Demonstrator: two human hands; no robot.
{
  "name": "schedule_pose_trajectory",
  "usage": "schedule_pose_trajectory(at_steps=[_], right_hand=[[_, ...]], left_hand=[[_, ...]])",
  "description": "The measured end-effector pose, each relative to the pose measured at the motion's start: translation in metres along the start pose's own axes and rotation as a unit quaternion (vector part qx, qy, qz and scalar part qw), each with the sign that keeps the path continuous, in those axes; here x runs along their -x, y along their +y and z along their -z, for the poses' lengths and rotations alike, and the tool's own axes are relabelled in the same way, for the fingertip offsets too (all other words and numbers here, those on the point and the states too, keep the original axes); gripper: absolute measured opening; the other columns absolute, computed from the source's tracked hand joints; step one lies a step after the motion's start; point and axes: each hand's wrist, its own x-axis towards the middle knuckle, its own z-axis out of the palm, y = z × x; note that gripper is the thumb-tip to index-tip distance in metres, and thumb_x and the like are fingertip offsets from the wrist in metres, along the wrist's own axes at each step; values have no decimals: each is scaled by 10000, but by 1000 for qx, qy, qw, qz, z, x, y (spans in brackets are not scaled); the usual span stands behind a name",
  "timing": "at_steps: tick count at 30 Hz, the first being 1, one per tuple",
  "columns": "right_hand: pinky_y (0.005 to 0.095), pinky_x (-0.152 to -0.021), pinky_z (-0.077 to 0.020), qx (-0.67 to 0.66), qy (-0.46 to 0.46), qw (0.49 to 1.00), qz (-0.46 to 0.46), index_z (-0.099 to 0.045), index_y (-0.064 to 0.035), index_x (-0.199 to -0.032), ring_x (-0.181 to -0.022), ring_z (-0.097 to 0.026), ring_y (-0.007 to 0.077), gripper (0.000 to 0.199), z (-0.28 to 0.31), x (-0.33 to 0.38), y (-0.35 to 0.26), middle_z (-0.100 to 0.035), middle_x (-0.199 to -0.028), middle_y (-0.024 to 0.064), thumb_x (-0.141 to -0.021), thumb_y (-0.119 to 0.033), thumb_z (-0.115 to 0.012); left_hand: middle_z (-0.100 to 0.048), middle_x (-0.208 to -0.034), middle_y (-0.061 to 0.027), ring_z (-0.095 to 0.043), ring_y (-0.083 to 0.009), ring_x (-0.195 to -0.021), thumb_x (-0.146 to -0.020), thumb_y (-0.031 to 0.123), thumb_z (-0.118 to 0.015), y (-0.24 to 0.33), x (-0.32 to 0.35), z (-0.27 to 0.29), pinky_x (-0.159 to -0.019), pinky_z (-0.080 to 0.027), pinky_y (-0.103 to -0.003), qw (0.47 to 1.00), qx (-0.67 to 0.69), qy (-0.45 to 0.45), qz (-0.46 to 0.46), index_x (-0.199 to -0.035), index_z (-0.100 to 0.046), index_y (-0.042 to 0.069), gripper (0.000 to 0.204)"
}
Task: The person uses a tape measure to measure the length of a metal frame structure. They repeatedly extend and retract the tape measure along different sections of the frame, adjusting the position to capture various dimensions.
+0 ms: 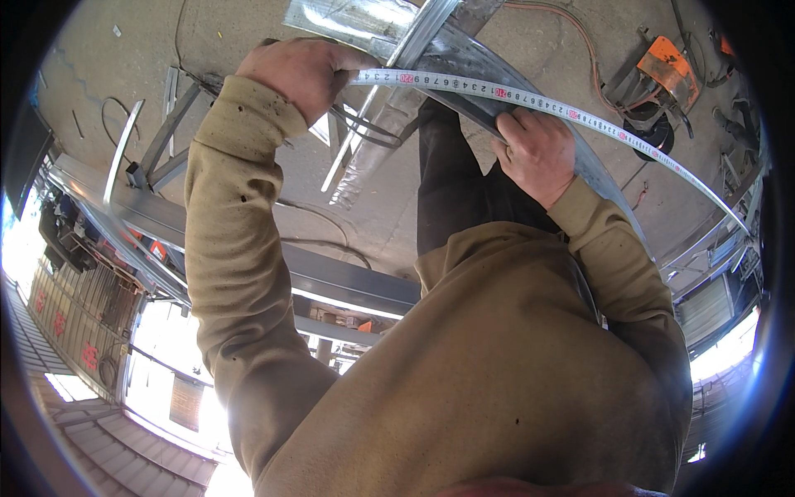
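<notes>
A white tape measure blade (464,84) stretches in a curve from the upper middle toward the far right. My left hand (302,73) is closed around its left end; whatever else lies in the palm is hidden. The blade lies along a long grey metal bar (609,178) that runs down to the right. My right hand (538,156) has its fingers curled over the near edge of this bar, just below the blade. Between the hands, a narrow silvery bar (426,31) crosses the long bar at a slant.
A shiny flat metal piece (352,18) lies beyond my left hand. An orange machine (665,65) with hoses and cables stands on the concrete floor at the upper right. A long steel beam (348,277) passes behind my left arm. Metal frame pieces (170,124) are at the left.
</notes>
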Motion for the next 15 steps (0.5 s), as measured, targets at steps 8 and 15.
schedule_pose_trajectory(at_steps=[8,15], right_hand=[[432,-716,-537,3,-10,1000,-5,-613,-135,-967,-800,-665,272,302,0,1,0,-612,-854,44,-771,-201,-833],[431,-717,-536,11,-12,1000,-7,-613,-135,-970,-795,-665,274,312,-1,1,1,-614,-858,42,-766,-207,-837]], left_hand=[[-805,-1035,-99,-772,-261,-868,-1023,120,-663,0,-1,-3,-843,-618,-393,1000,16,-9,3,-1284,-769,202,294],[-804,-955,-54,-776,-255,-816,-1023,202,-622,-9,-2,-11,-769,-644,-406,999,-5,33,-29,-1308,-746,340,340]])
